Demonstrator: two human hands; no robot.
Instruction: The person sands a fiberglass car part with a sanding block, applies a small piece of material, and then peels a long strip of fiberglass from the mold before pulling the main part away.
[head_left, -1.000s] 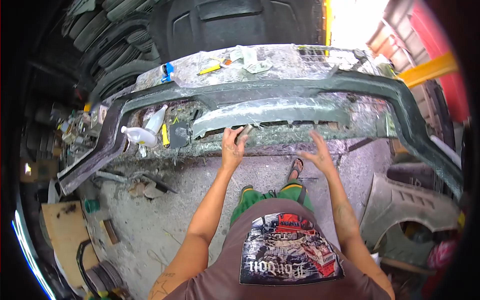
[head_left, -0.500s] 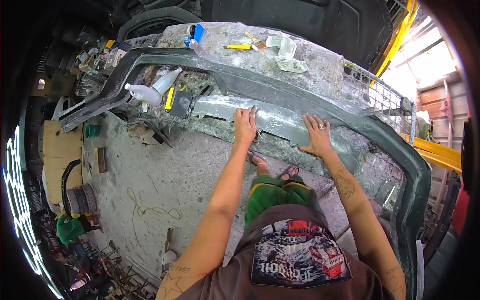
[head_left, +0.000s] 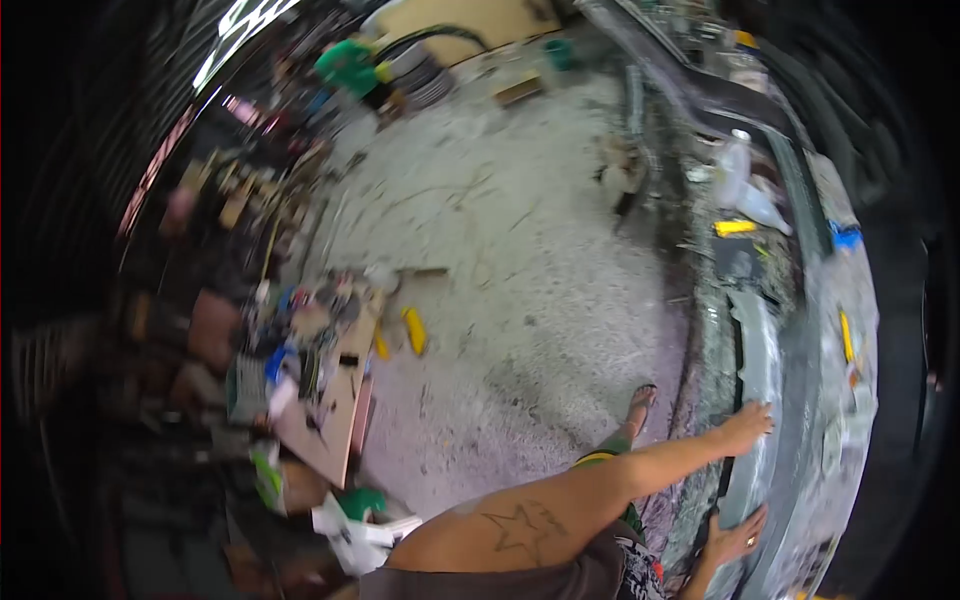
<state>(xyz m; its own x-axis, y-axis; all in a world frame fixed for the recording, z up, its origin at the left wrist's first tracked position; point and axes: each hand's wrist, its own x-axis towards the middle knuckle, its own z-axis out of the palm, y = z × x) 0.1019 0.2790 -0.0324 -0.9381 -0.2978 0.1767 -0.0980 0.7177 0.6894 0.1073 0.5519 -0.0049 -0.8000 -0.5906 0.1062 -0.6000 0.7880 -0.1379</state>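
Note:
A long grey painted panel [head_left: 762, 350], scuffed with whitish marks, lies along the workbench at the right of the view, inside the curve of a large dark grey car bumper [head_left: 800, 330]. My left hand [head_left: 748, 428] rests on the panel with its fingers curled together. Blur hides whatever small piece is in them. Nearer my body, my right hand [head_left: 735, 537] lies on the panel with fingers spread. Beyond the panel's far end are a dark flat square [head_left: 738, 258], a yellow-handled tool [head_left: 735, 228] and a whitish plastic bottle [head_left: 733, 170].
A yellow cutter [head_left: 846, 336] and a pale cloth [head_left: 832, 445] lie on the bench's far side. Across the concrete floor stands a cluttered low table [head_left: 335, 420]. A green bucket [head_left: 558, 53], a wooden block [head_left: 518, 91] and a person in green [head_left: 345, 65] are farther off.
My head has turned sharply left, so the bench now runs down the right side and the floor and cluttered table show. Both hands are still on the panel.

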